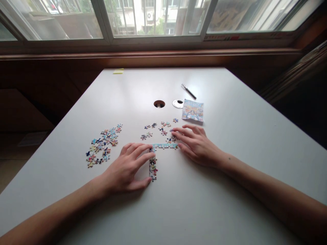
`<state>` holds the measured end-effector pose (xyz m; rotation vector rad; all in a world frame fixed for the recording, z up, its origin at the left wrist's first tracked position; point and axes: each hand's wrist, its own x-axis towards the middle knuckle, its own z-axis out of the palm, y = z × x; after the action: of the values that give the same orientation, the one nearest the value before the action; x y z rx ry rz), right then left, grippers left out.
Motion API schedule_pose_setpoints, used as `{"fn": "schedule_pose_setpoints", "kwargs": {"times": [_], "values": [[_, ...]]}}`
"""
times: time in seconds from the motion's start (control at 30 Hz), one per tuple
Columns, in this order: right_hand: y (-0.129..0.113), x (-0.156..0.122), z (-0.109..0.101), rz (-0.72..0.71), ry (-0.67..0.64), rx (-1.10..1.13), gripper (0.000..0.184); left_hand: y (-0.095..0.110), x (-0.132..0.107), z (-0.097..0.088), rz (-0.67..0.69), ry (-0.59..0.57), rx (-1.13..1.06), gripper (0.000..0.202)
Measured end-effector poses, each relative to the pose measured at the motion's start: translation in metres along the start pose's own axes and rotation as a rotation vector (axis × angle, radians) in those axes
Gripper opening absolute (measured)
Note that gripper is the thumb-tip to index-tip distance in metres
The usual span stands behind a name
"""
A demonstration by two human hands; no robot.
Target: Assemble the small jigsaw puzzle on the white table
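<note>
Daylight from a wide window (153, 20) falls on the white desk (230, 153) in the head view.

My left grip (127, 168) lies flat and open, holding nothing. Its fingertips (150, 147) reach the corner where two joined runs of puzzle pieces meet, and its thumb touches the lower end of the vertical strip (153, 168).

My right grip (198, 146) is open too, palm down and clasping nothing. Its lower fingers touch the right end of the blue horizontal strip (165, 146), and the upper ones rest among the small scatter of loose pieces (160, 130) just beyond.

The two strips form an L between my grips, flat on the desk. A larger heap of loose pieces (103, 145) lies well to the left, apart from both.

Farther off are the puzzle's picture card (192, 110), beside a round cable hole (159, 103) and its cap (177, 103). A pen (188, 91) lies behind the card, and a yellow note (118, 71) lies at the far edge.
</note>
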<state>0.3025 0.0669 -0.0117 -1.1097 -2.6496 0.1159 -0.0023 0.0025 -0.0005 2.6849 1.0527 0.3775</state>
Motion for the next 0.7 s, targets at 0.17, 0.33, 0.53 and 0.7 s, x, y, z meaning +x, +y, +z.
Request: {"fn": "schedule_pose_setpoints", "kwargs": {"times": [0.17, 0.33, 0.53, 0.7], "values": [[-0.0001, 0.0043, 0.0002, 0.02, 0.005, -0.007, 0.04, -0.0003, 0.0, 0.0003, -0.002, -0.002, 0.003, 0.057], [-0.0008, 0.0053, 0.0025, 0.055, 0.043, 0.006, 0.038, -0.0009, 0.0002, 0.0014, 0.005, 0.016, -0.009, 0.058], [-0.0021, 0.0054, 0.0011, 0.032, -0.001, 0.006, 0.044, -0.0013, -0.0001, 0.0023, 0.014, 0.026, -0.017, 0.059], [-0.0026, 0.0043, 0.0009, 0.044, 0.0, 0.021, 0.046, -0.0019, -0.0002, 0.0028, 0.014, 0.034, -0.016, 0.059]]}}
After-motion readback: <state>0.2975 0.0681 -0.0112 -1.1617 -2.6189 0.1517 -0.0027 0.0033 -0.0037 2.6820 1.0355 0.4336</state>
